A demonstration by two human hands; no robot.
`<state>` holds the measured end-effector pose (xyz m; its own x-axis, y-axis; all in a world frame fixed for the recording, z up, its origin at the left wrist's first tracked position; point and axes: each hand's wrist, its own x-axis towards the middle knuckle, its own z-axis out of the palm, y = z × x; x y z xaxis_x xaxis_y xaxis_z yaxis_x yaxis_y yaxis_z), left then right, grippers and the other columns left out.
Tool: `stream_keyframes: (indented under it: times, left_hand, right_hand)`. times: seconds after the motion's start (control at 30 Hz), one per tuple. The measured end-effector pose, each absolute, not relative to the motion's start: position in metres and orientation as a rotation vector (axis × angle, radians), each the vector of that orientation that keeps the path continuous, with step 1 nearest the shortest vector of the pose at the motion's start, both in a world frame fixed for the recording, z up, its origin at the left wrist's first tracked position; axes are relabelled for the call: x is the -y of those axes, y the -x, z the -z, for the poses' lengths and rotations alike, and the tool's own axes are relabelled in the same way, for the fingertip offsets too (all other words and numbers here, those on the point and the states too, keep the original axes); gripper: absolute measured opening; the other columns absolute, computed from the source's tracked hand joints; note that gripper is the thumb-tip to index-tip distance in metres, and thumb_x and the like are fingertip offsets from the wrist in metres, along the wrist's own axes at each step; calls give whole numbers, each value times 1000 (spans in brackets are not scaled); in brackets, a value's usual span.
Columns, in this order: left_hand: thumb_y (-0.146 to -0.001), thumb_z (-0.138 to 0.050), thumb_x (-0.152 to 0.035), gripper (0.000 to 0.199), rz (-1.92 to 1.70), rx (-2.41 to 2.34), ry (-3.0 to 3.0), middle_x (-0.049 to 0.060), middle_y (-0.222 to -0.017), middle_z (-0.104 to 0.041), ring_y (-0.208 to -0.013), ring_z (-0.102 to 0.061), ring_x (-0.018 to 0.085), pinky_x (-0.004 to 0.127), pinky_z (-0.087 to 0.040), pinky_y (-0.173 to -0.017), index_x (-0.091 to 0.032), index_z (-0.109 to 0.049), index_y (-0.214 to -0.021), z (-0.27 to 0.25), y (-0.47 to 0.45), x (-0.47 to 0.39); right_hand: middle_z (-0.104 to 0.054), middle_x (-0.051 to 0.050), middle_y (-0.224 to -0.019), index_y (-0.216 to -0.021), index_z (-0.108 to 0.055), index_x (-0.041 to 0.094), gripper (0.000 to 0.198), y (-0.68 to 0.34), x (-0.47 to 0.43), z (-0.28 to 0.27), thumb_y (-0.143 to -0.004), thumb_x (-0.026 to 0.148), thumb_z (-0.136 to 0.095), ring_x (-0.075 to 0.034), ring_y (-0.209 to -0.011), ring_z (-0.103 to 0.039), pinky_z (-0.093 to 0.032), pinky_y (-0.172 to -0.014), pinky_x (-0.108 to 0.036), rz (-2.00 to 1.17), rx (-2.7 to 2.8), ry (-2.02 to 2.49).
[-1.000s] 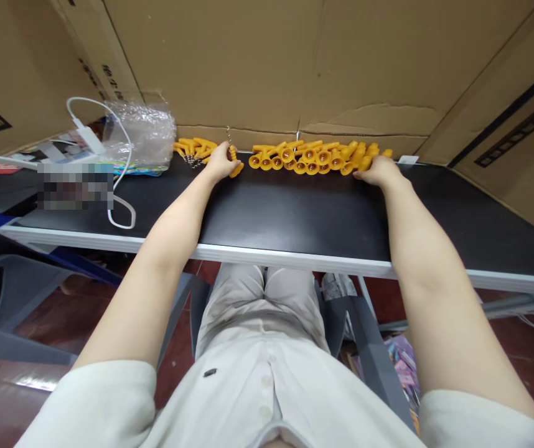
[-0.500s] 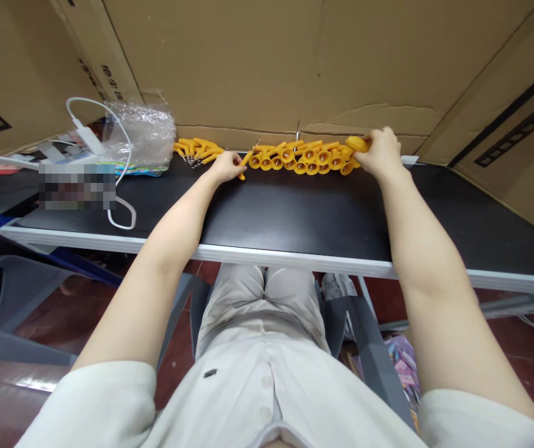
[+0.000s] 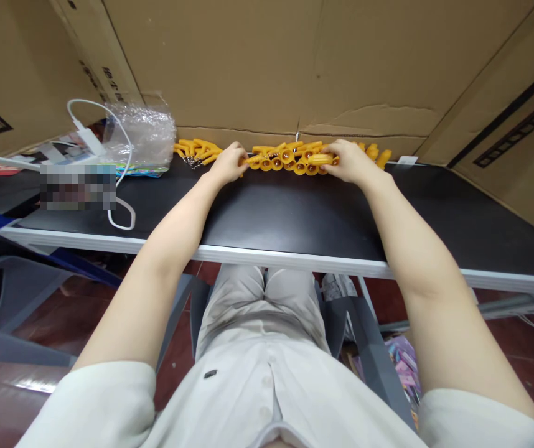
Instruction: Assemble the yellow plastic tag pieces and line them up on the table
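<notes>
My left hand [image 3: 228, 164] is closed, its fingertips pinching a thin yellow piece [image 3: 250, 160] that points right; its far end is hard to make out. To its left lies a pile of yellow pieces with twisted or beaded metal ends [image 3: 195, 153]. My right hand [image 3: 348, 162] is closed on a yellow cup-ended piece [image 3: 320, 160], which it holds sideways, pointing left. This piece is in front of a stacked row of yellow cup-ended pieces [image 3: 276, 163], several with their round hollow ends facing me. The fingers partly hide the row's right part.
A black table [image 3: 290, 214] with a pale metal edge lies before me, backed by a cardboard wall [image 3: 267, 68]. On the left are a clear plastic bag [image 3: 140, 134], a white cable [image 3: 129, 146] and a blurred-out patch. A small white piece [image 3: 407, 160] lies at the right.
My right hand has moved left from the row's right end, bringing a yellow piece toward my left hand. The thin piece in my left hand has tilted from slanting upward to nearly level.
</notes>
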<state>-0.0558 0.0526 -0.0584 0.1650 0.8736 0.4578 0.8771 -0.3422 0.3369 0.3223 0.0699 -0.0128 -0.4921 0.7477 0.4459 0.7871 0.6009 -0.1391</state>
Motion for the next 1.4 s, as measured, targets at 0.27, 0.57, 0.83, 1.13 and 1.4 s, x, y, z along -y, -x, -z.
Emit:
stream_keyframes:
  times: [0.27,0.57,0.83,1.13,1.4]
  left_hand:
    - [-86,-76,-20,19,1037,1606,2565,16,-133,-75,-130,-72,33,47,-54,-123,-17,-75,-105,52,53,-49]
    - [-90,-87,-34,19,1131,1534,2642,13,-131,-73,-133,-69,32,46,-55,-120,-21,-75,-96,40,35,-33]
    - [-91,-84,-31,14,1060,1531,2640,14,-135,-73,-131,-70,32,47,-55,-119,-19,-77,-96,38,32,-28]
    - [-91,-83,-31,14,1077,1517,2636,14,-135,-74,-132,-70,33,46,-55,-119,-20,-78,-98,40,33,-32]
    - [-91,-85,-31,17,1129,1456,2652,12,-135,-71,-134,-68,33,48,-52,-123,-19,-79,-101,39,25,-27]
  right_hand:
    - [-83,-14,-113,-119,-86,19,36,-311,-65,20,-89,40,-81,-40,-114,-76,-59,-108,-56,64,2405,1198]
    - [-86,-13,-114,-122,-87,20,45,-298,-53,20,-83,42,-85,-38,-108,-77,-62,-101,-52,-23,2341,1186]
    - [-83,-17,-120,-123,-85,14,47,-288,-35,9,-83,37,-86,-37,-106,-78,-60,-104,-51,-87,2304,1302]
    - [-85,-12,-114,-122,-87,21,51,-292,-47,19,-82,52,-89,-36,-102,-77,-63,-98,-52,-103,2306,1168]
    - [-82,-16,-127,-130,-85,20,52,-277,-47,21,-87,50,-87,-41,-114,-76,-59,-108,-59,-82,2377,1142]
